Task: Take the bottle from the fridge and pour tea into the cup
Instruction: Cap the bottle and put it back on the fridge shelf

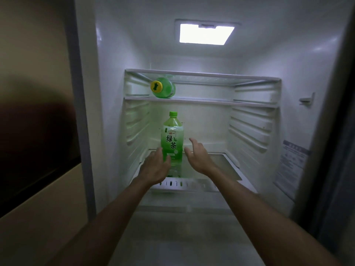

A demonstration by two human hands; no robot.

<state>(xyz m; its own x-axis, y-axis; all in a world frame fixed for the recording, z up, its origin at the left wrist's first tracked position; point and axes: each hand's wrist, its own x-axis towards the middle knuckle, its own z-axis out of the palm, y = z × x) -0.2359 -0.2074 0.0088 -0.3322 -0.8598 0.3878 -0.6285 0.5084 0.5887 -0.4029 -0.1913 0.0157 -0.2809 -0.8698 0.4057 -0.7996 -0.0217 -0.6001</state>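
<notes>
A tall green tea bottle [172, 139] with a green cap stands upright on the lower glass shelf [226, 166] of the open fridge. My left hand [155, 166] is at the bottle's lower left side, fingers apart, touching or nearly touching it. My right hand [197, 156] is open just to the bottle's right, a small gap from it. Both arms reach in from below. No cup is in view.
A second green bottle [163, 88] with a yellow cap lies on its side on the upper shelf [211, 102]. The fridge light [206, 34] glows at the top. White ribbed walls flank the shelves. A beige cabinet [34, 112] stands at the left.
</notes>
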